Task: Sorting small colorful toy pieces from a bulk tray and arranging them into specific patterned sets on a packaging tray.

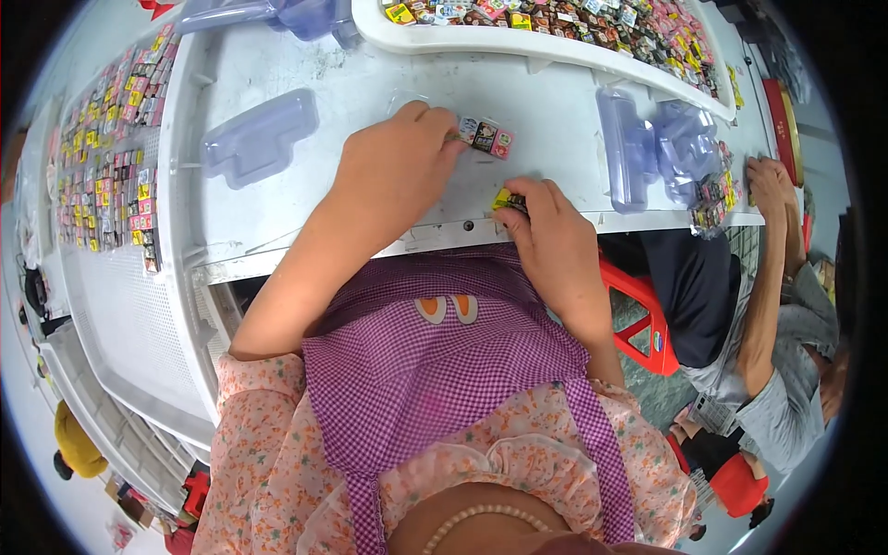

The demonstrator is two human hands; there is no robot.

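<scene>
My left hand is over the white work table, its fingers closed at the left end of a short row of small printed boxes in white, black and pink. A faint clear plastic edge shows just beyond its knuckles; most of that piece is hidden. Close to the table's front edge, my right hand pinches a small yellow and black box between thumb and fingers. Whether it holds more than one such box is hidden by the fingers.
A large white tray of loose small boxes spans the far side. Clear bluish plastic blister trays lie left and right. Packed sets fill a white crate at far left. A co-worker's hands are at the right.
</scene>
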